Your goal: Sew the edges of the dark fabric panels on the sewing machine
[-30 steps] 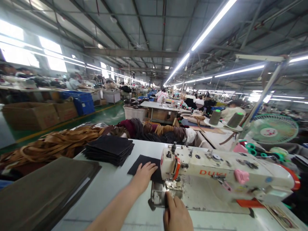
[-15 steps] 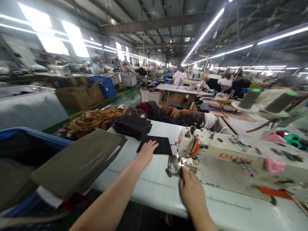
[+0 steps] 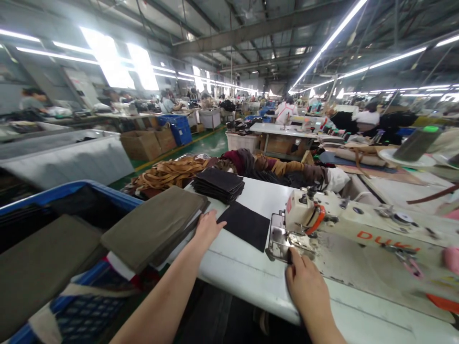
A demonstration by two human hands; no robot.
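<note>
My left hand [image 3: 208, 228] lies flat with fingers stretched out on the white table [image 3: 236, 272], between the olive fabric stack [image 3: 154, 224] and a single black fabric piece [image 3: 245, 224], touching that piece's near left edge. My right hand [image 3: 304, 282] rests at the needle plate of the white sewing machine [image 3: 358, 234], its fingers curled and its index finger pointing at the presser foot; I cannot make out anything in it. A stack of black fabric pieces [image 3: 218, 184] sits behind the single piece.
A blue crate [image 3: 71, 196] with dark fabric stands at my left. Tan leather strips [image 3: 168, 173] and mixed cloth [image 3: 272, 169] pile up beyond the table. Thread cones [image 3: 416, 143] stand to the right. Other people work at distant tables.
My view swung left and down, bringing the blue crate into sight. My left hand slid off the black piece to its left edge, nearer the olive stack. My right hand stayed at the needle plate.
</note>
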